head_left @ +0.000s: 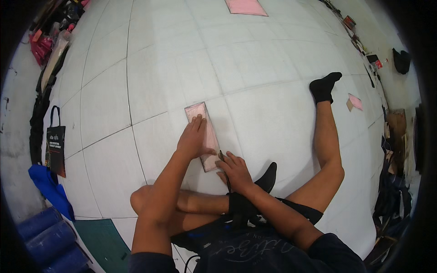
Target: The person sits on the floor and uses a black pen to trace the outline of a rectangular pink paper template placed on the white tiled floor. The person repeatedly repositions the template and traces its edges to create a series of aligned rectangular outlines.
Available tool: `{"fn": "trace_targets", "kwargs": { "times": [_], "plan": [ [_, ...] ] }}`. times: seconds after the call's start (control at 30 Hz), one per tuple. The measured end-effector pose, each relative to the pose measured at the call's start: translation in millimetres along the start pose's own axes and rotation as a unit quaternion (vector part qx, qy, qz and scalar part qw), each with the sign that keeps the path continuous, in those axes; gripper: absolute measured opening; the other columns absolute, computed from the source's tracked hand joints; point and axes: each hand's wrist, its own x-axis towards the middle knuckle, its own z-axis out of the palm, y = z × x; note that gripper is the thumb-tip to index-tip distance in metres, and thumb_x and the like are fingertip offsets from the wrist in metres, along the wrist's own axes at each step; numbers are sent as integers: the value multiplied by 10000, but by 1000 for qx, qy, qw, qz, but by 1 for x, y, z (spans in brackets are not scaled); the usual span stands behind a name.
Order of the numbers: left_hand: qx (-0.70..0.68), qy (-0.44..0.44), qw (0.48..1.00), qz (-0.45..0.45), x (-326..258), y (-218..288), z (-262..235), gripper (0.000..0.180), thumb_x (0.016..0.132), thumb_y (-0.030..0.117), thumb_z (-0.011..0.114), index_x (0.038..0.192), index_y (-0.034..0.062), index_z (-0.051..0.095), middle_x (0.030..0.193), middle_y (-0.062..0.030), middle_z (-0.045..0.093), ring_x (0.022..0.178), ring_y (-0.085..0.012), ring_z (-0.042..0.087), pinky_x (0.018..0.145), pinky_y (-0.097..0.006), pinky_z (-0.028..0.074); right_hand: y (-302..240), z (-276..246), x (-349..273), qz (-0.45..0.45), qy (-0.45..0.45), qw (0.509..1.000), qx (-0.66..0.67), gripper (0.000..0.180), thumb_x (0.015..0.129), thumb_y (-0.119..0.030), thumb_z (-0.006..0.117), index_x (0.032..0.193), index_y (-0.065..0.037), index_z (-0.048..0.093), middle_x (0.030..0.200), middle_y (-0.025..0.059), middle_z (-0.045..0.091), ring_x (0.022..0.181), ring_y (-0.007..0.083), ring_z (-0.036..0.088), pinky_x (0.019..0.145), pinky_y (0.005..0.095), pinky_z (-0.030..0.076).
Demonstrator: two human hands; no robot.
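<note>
Pink and long, a strip [210,139] with dark edges lies aslant on the white tiled floor [268,118], in front of the seated person. The left hand [193,136] rests flat on it, fingers stretched toward its far end and thumb spread toward its near end. The right hand [236,170] is closed around a slim dark tool [221,156], whose tip stands just beside the strip's near right edge; what kind of tool it is, I cannot tell. One leg is folded across in front of the body, while the right leg [330,136] stretches forward, ending in a black sock [323,88]. Farther off lies a pink sheet [247,7], and beyond the right foot a small pink piece [355,102]. Along the left side are a black tote bag [55,152], blue cloth [51,189], blue cylinders [50,236] and a green panel [102,243].
</note>
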Motion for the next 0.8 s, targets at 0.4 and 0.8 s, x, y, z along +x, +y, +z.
{"fn": "trace_targets", "kwargs": {
  "times": [0.4, 0.8],
  "plan": [
    [37, -20, 999, -16, -3, -38, -8, 1236, 632, 504, 954, 1593, 24, 342, 1673, -243, 278, 1549, -419, 277, 1268, -483, 280, -3, -1, 2, -1, 56, 998, 1, 402, 888, -142, 723, 1274, -74, 638, 1272, 176, 625, 1299, 390, 544, 1027, 500, 436],
    [-48, 0, 999, -10, -6, -50, -2, 1240, 598, 450, 982, 1589, 31, 364, 1696, -234, 229, 1567, -419, 225, 1282, -488, 250, -2, 1, 1, 11, 61, 998, -32, 390, 883, -157, 748, 1258, -103, 659, 1291, 128, 665, 1324, 341, 548, 1050, 462, 420]
  ]
}}
